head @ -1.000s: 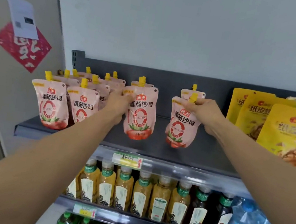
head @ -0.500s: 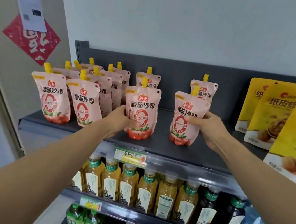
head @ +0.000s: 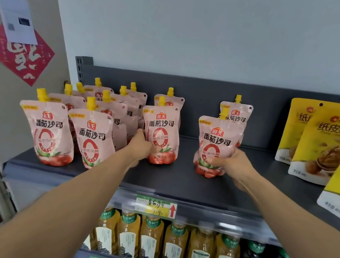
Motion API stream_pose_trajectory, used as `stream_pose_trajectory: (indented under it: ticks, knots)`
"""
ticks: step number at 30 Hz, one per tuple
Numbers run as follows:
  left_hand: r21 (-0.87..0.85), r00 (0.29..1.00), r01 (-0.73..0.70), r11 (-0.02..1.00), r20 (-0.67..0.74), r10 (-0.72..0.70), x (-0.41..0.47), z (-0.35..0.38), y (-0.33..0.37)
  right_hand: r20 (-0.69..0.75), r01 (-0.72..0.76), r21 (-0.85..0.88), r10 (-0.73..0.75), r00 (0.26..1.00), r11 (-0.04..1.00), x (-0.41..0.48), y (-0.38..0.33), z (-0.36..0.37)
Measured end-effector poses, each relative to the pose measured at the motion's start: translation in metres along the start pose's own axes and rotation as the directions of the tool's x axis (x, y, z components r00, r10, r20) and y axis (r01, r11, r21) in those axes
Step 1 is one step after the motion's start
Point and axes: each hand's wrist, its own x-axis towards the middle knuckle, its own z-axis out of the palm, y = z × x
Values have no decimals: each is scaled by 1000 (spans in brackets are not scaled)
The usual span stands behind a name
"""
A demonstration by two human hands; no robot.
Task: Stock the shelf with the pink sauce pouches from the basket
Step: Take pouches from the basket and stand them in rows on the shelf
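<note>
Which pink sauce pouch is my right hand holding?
The front pink spouted pouch farthest right, nearest the yellow walnut bags; your right hand grips its lower edge.

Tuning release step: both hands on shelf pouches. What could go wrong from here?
The left hand grips the middle pouch low; let go, it may tip like the leaning front-left pouch. The right hand holds the right pouch just before the rear pouch; a push back could topple that.

12 pink pouches [head: 159, 136], 3 yellow bags [head: 323, 153], 2 price tags [head: 154, 206].
</note>
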Motion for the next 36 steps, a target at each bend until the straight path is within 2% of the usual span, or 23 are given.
stream_pose_trajectory:
  ticks: [20, 27, 30, 32, 33, 36]
  knots:
    - [-11, 991, -94, 996, -93, 92, 31, 10, -7, -26, 13, 103, -10, 1000, 995, 35, 7, 9]
    - [48, 967, -59, 997, -243, 69, 17, 18, -3, -80, 15, 90, -8, 997, 996, 32, 7, 11]
    - [137, 931, -48, 989, -353, 94, 6, 23, 1, -105, 17, 89, -8, 994, 996, 30, 6, 13]
    - [223, 885, -147, 964, -406, 229, -6, 30, 5, -123, 16, 89, -5, 992, 996, 29, 5, 15]
    - [242, 871, -222, 944, -386, 304, -11, 34, 8, -123, 17, 87, -7, 992, 996, 28, 4, 15]
    - [151, 903, -374, 915, -164, 397, -24, 48, 24, -97, 34, 62, -28, 995, 997, 23, -1, 16]
